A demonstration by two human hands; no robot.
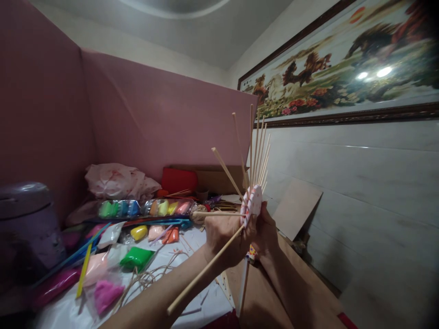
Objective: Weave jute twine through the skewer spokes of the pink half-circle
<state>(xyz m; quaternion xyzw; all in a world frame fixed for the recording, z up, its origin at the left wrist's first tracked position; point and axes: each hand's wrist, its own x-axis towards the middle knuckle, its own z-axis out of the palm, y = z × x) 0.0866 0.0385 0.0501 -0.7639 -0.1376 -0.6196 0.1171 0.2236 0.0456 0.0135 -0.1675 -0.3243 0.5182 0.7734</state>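
Note:
Both hands hold up a round white disc with reddish spots (254, 203), seen nearly edge-on above the table. Several thin wooden sticks (226, 170) fan out from its edge, most pointing up and one slanting down across my left forearm. My left hand (224, 235) is closed at the disc's lower left side, its fingers partly hidden behind it. On the right side, my right hand (267, 230) grips the disc with fingers bent around its edge. A small patterned yellow piece (253, 251) shows just below the hands.
Bags of coloured clay (137, 259) and twine (151, 278) cover the white sheet on the left. Packed clay rows (168, 208) lie farther back. A lilac canister (29, 224) stands at far left. A brown board (298, 208) leans against the tiled wall on the right.

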